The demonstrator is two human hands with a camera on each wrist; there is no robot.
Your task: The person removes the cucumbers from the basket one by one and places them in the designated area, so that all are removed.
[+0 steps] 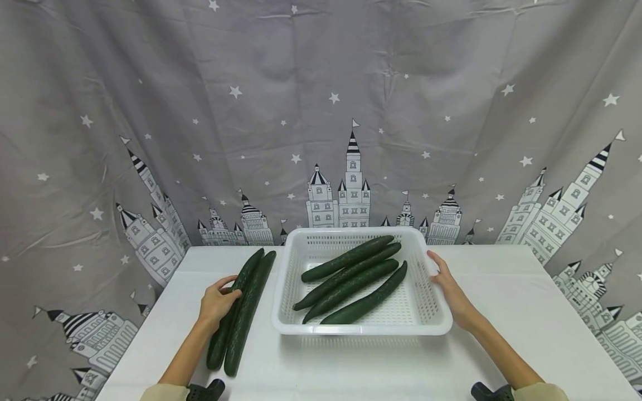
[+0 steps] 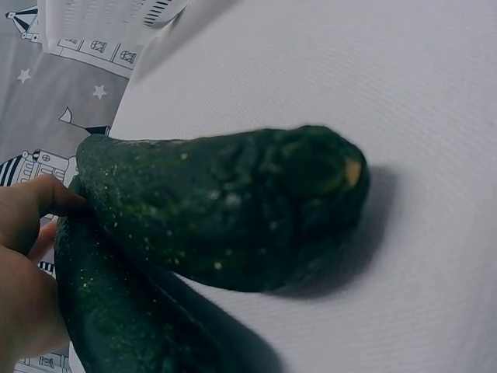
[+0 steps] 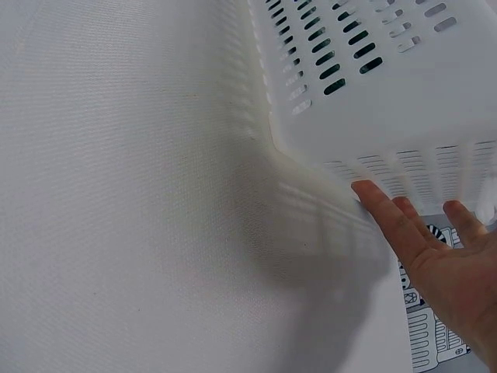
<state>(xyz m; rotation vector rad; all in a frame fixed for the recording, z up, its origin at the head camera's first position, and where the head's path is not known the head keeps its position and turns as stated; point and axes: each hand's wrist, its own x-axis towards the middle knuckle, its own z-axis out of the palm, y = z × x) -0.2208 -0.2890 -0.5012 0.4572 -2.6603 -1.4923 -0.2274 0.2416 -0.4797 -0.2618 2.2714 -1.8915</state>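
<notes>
Two long dark green cucumbers lie side by side on the left of the table. My left hand (image 1: 217, 301) grips the outer cucumber (image 1: 217, 345) around its middle, with a fingertip at the seam between the two. The inner cucumber (image 1: 251, 312) shows its blunt end large in the left wrist view. To the right stands a white perforated plastic basket (image 1: 361, 329) with several cucumbers (image 1: 351, 284) lying slanted in it. My right hand (image 1: 453, 295) is at the basket's right side, its fingers (image 3: 388, 221) extended and spread against the outer wall.
A white cloth-like surface covers the table (image 1: 501, 289). Behind it hangs a grey curtain (image 1: 416, 111) printed with castles and stars, reaching down along the table's back and side edges. Dark bands sit at both wrists.
</notes>
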